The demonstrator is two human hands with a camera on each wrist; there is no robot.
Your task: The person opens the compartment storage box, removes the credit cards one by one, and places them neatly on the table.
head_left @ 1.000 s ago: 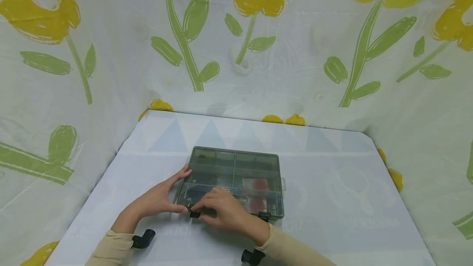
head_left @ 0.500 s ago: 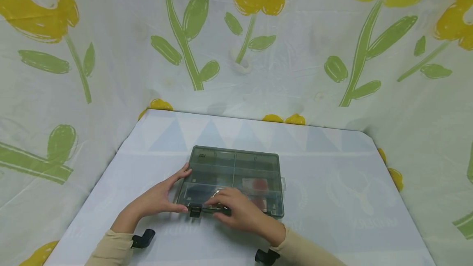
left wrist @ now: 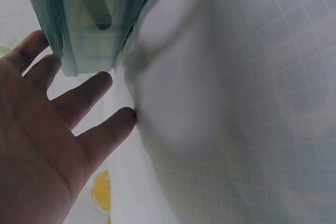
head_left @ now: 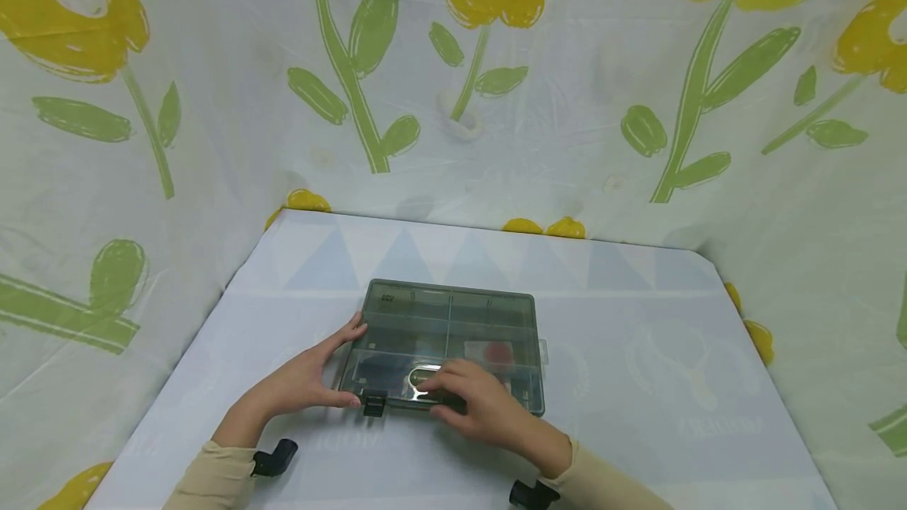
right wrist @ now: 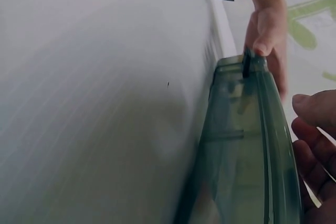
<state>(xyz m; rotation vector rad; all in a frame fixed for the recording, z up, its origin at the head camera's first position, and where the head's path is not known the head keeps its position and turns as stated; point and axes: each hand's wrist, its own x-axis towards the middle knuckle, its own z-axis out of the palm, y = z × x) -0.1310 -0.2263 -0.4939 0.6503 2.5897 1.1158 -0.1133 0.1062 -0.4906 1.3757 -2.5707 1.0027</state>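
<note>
A flat, dark translucent green compartment box (head_left: pixel 407 329) lies on the table with its lid down. My left hand (head_left: pixel 301 380) rests against its left side, thumb at the front left corner beside a black latch (head_left: pixel 374 405). In the left wrist view the left fingers (left wrist: pixel 86 95) are spread and fairly straight near the box's end. My right hand (head_left: pixel 471 404) is over the front edge, right of that latch, its fingers loosely bent. In the right wrist view the right fingers (right wrist: pixel 312 153) are beside the lid's edge and pinch nothing. The right hand hides the other front latch.
Through the lid show a shiny oval ring-like item (head_left: pixel 423 378) and a card with a red disc (head_left: pixel 499 352). A clear tab (head_left: pixel 543 352) juts from the box's right side. A flower-printed cloth (head_left: pixel 538 140) surrounds the white patterned table (head_left: pixel 638 384).
My right hand has left the front left latch and slid right along the box's front edge, uncovering that latch and the oval item. The left hand and the box have stayed put.
</note>
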